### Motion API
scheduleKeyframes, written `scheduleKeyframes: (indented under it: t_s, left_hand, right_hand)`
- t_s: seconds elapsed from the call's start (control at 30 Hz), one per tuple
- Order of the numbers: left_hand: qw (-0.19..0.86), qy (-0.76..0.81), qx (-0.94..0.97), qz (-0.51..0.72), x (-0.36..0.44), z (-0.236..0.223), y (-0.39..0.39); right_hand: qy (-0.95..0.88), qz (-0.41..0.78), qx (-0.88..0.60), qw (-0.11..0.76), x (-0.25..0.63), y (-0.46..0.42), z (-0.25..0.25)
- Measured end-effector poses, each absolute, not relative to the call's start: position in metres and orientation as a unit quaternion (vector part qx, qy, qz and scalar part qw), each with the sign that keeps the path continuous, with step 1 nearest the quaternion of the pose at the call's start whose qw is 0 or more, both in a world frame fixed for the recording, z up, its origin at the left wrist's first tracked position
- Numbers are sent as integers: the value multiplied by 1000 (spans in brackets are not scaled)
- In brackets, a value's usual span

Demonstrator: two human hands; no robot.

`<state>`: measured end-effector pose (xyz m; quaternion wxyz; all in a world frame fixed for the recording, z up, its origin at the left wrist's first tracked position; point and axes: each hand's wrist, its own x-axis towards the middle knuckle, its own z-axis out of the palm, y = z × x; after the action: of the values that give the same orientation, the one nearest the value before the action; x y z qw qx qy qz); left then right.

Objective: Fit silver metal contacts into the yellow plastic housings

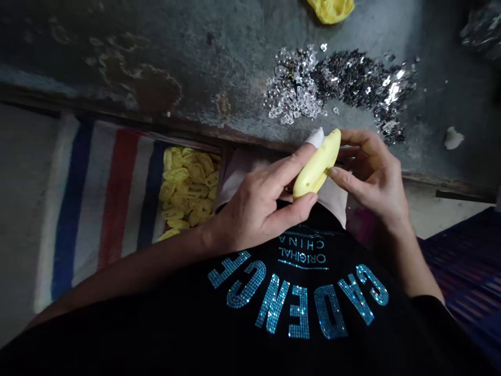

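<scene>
Just over the near edge of the grey worktop, a smooth, pale-yellow piece was held at a slant, long and rounded at the ends, with a small hole near its lower end and a groove along the side facing the right hand. The left hand had it clamped between thumb and fingers, a white covering on one fingertip. The right hand came in from the other side, wrist bent, its thumb tip touching the grooved side and its fingers curled beyond; whether they gripped anything, I could not tell. Small silvery metal parts lay scattered on the worktop, and more yellow pieces were heaped beside a striped sheet. Upside down on the black shirt, glittering blue letters spelled "CADENC" plus an E or F, with "ORIGINAL" and "CHINA" smaller.
</scene>
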<state>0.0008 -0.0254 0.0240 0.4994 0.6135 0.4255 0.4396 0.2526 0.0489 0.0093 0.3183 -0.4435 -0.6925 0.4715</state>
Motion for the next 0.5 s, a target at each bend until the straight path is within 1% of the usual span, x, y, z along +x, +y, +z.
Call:
scheduleKeyframes:
  t_s: [0.1,0.2,0.27,0.33,0.43,0.5]
  left_hand:
    - [450,395,680,423,4,27,-24]
    - [458,386,693,402,7,32,-22]
    - [486,377,686,389,9,35,-21]
    - [539,369,655,380,11,37,-21]
    - [608,381,589,372,16,37,-19]
    - [620,389,573,369,18,36,-19]
  right_hand:
    - [-682,478,-434,344,251,49,5]
    - [-677,477,-426,365,251,44,-1]
    - [-665,482,-419,387,252,38,-5]
    - [-659,464,-425,412,253,31,-8]
    - [-661,403,-462,433,256,20,-13]
    - [-660,368,-479,447,258,14,-16]
